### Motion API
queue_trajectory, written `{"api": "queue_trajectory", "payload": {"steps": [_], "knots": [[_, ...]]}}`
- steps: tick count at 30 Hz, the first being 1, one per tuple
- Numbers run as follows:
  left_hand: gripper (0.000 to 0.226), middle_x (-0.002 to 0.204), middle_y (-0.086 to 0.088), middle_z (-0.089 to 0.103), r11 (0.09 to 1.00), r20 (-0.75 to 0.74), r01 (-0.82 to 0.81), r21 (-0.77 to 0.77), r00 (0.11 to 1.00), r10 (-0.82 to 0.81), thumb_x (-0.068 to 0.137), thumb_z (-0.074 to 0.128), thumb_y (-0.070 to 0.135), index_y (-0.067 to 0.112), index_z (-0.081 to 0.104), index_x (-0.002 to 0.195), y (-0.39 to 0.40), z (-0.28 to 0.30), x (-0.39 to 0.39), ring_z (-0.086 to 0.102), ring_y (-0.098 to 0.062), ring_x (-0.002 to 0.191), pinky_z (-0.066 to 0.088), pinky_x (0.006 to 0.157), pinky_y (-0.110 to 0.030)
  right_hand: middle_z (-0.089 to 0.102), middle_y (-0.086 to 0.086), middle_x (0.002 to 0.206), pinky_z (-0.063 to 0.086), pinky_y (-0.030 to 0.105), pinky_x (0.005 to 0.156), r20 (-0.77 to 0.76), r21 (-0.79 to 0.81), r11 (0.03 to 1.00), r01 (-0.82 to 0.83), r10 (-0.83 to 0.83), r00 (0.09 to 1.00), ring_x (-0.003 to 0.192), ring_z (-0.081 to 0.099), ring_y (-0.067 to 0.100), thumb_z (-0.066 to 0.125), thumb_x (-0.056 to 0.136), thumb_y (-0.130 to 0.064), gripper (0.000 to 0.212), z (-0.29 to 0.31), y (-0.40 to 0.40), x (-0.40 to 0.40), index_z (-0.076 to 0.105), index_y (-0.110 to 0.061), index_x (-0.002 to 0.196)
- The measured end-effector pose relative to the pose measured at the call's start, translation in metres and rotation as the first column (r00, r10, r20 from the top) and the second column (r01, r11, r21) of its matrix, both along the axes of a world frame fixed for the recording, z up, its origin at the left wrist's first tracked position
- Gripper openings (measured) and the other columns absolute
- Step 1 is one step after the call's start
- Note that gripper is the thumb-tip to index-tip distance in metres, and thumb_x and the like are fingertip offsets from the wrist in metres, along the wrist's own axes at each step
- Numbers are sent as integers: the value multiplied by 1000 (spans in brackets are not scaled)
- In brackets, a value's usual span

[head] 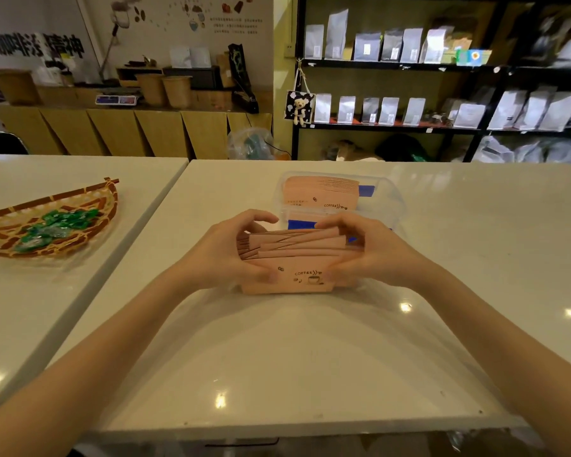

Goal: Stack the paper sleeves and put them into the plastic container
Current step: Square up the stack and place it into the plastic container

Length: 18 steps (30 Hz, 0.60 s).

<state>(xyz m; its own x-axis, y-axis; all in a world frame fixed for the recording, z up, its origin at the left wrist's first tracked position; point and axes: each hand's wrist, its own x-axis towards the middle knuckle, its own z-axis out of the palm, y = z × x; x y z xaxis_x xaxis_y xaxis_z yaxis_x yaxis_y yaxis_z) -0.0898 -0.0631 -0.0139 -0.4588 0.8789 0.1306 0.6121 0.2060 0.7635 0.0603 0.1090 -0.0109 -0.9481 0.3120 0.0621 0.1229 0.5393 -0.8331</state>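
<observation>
Closest to the camera, both forearms reach in over the white counter [277,357] and meet at a bundle of pink paper sleeves [290,258]. The left hand [225,252] has its fingers [261,216] curled over the top left end, thumb pressed on the printed front; the right hand [366,252] mirrors that on the other end. So both sets of fingers are clamped on the bundle, one per end. Its long axis runs left to right, bottom edge sitting on the counter, and the top edges are fanned and uneven, so I'd say the squaring-up isn't finished.

Key bit: the clear plastic container [396,206] is straight ahead, just behind the bundle, neither hand really nearer. An earlier stack of sleeves [320,192] already stands in its far part, same orientation.

Off to the left, well apart, a woven basket [109,206] of green candies [56,225].
</observation>
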Motion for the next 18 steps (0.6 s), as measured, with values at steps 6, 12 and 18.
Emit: {"api": "queue_trajectory", "payload": {"steps": [6,12,18], "knots": [[69,100,20,54,999,48,-3,-35,999,4,59,81,23,43,40,110,-4,-9,-4,56,-2,92,48,70,-6,51,-13,114,54,27,84,25,-48,999,-13,14,1000,109,53,13,79,63,-17,64,-7,1,0,44,-37,112],[78,101,21,55,998,142,-31,-52,989,38,62,79,19,42,32,120,-12,-15,-8,57,0,91,45,71,-5,55,-4,122,53,35,88,26,-169,986,14,-9,1000,111,56,16,81,58,-18,72,-15,5,3,45,-36,118],[91,101,19,57,998,242,-60,-9,968,61,62,78,6,31,28,133,-15,-27,-6,60,16,81,46,63,-2,62,-11,110,56,23,71,17,-357,934,5,1,1000,93,66,5,80,57,-9,72,-26,2,7,49,-35,117]]}}
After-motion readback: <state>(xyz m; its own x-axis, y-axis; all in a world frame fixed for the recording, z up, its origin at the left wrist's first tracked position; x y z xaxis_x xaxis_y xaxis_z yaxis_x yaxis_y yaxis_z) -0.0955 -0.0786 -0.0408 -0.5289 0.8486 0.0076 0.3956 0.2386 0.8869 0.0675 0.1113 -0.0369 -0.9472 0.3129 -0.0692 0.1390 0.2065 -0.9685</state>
